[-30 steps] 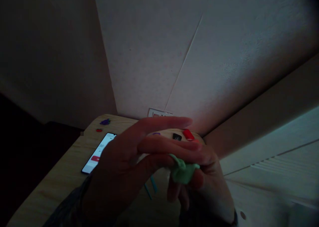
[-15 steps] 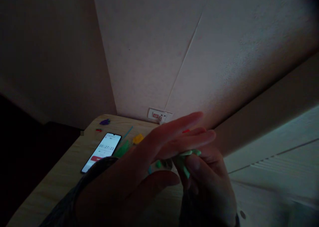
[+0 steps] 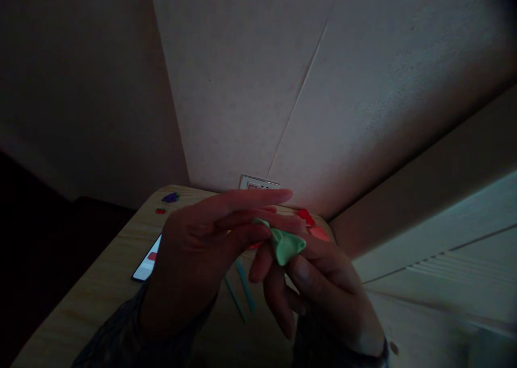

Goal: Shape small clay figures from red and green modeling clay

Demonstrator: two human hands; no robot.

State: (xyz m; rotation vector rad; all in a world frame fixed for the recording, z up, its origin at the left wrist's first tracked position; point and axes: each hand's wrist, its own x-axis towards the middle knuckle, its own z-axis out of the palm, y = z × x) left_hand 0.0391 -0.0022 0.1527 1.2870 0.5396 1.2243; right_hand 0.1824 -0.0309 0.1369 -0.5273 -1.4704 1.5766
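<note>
Green soft piece (image 3: 287, 247): it is in the air above the table (image 3: 92, 271), between the two hands, thin and folded.
Left hand (image 3: 197, 244): the thumb touches the left end of the piece; one finger is stretched out above, the others are partly hidden — I cannot tell if they pinch it.
Right hand (image 3: 339, 292): the thumb pinches the lower right edge of the piece against bent fingers, which are partly seen below it.
Blue sticks (image 3: 245, 287): two, lying on the table near the hands, one wider than the other.
Phone (image 3: 146, 263): lit, partly covered by the left hand.
Far left corner: a purple piece (image 3: 170, 197) and, near it, a small red piece (image 3: 160, 211).
Far right corner: a bright red piece (image 3: 306, 217) and a pink piece (image 3: 319, 232) — near each other.
</note>
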